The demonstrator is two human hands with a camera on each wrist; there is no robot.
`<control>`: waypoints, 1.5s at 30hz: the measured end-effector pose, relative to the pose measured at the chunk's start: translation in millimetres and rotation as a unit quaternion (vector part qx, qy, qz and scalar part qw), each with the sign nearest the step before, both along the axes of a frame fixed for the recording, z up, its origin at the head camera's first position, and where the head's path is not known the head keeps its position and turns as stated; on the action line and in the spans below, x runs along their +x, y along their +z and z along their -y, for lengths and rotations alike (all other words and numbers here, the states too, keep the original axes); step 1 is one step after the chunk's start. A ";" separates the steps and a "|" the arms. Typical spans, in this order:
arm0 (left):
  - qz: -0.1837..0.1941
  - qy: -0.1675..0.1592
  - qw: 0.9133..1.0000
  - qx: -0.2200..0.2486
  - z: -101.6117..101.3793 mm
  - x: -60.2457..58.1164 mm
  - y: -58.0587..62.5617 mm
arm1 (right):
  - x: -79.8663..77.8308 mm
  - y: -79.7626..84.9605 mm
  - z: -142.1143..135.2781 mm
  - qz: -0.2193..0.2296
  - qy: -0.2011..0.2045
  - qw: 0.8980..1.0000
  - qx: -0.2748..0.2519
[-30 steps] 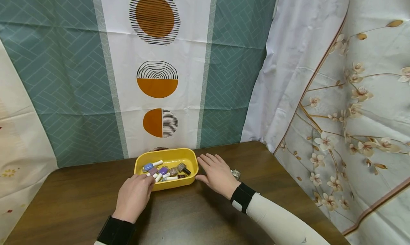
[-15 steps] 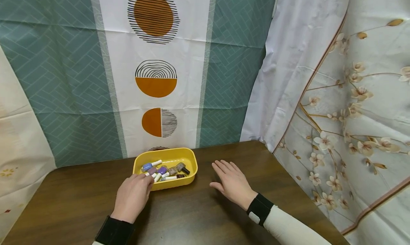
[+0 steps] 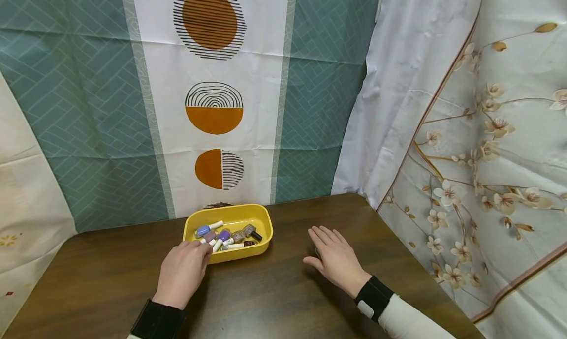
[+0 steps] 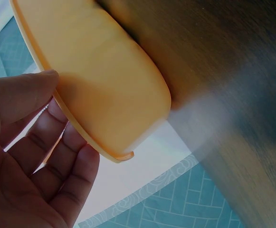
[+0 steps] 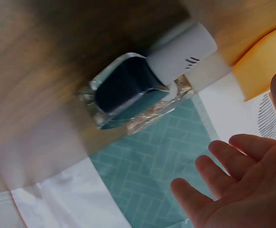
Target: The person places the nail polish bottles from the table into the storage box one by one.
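Note:
My left hand [image 3: 183, 270] grips the left end of a yellow plastic bin [image 3: 242, 253]. In the left wrist view its thumb and fingers pinch the bin's rim [image 4: 73, 121]. Several nail polish bottles lie inside, among them a blue one [image 3: 203, 231], a purple one [image 3: 224, 235] and glittery ones [image 3: 238, 236]. Right of the bin, my right hand [image 3: 335, 259] is held over the table, fingers straight, holding nothing. Close to it in the right wrist view lie a dark nail polish bottle [image 5: 123, 88] with a white cap and a glittery bottle [image 5: 149, 116]; the hand mostly hides them in the head view.
The brown wooden table [image 3: 248, 304] runs back to a hanging teal and white patterned curtain [image 3: 314, 147]. A floral curtain [image 3: 500, 181] closes off the right side, and a pale one [image 3: 26, 206] hangs at the left.
My right hand has moved from beside the bin's right end to the right, now covering the bottles on the table. The left hand keeps its grip on the bin, which stays put.

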State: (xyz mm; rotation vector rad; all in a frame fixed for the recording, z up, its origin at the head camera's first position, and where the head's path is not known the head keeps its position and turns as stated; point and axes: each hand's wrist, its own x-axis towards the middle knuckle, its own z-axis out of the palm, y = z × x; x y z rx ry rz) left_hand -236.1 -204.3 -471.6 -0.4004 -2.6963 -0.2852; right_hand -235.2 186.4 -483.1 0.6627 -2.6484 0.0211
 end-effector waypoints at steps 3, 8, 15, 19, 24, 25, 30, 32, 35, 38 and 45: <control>-0.001 0.000 1.000 0.002 0.0 0.2 0.3 | 3.7 -1.3 -4.8 -0.002 0.001 1.000 -0.010; -0.007 -0.001 1.000 0.001 1.0 1.0 1.3 | 9.2 -5.8 -12.4 0.003 -0.014 1.000 -0.009; -0.007 -0.003 1.000 0.006 1.4 0.6 2.1 | 15.0 -11.8 -21.6 -0.004 -0.019 1.000 -0.023; -0.004 -0.001 1.000 0.005 1.2 0.6 1.9 | 17.7 -13.7 -25.7 -0.012 -0.021 0.999 -0.024; 0.003 -0.001 1.000 0.002 1.7 0.9 1.8 | 20.4 -16.8 -30.1 0.005 -0.043 0.999 -0.018; 0.004 -0.001 1.000 0.002 1.9 1.2 1.7 | 21.1 -17.4 -31.1 0.009 -0.049 0.999 -0.015; -0.002 -0.003 1.000 0.003 1.8 1.1 0.5 | 24.0 -19.7 -35.6 0.019 -0.072 0.997 0.006; -0.008 -0.004 1.000 0.003 1.7 0.8 0.2 | 24.7 -20.2 -36.8 0.019 -0.077 0.997 0.010; -0.011 -0.005 1.000 0.003 1.6 0.8 0.2 | 25.9 -20.3 -37.4 0.017 -0.083 0.996 0.011; -0.011 -0.005 1.000 0.003 1.5 0.7 0.1 | 26.7 -20.6 -37.1 0.015 -0.087 0.996 0.007; -0.013 -0.006 1.000 0.005 0.8 0.5 -1.3 | 26.2 -22.3 -35.3 -0.012 -0.086 0.996 -0.007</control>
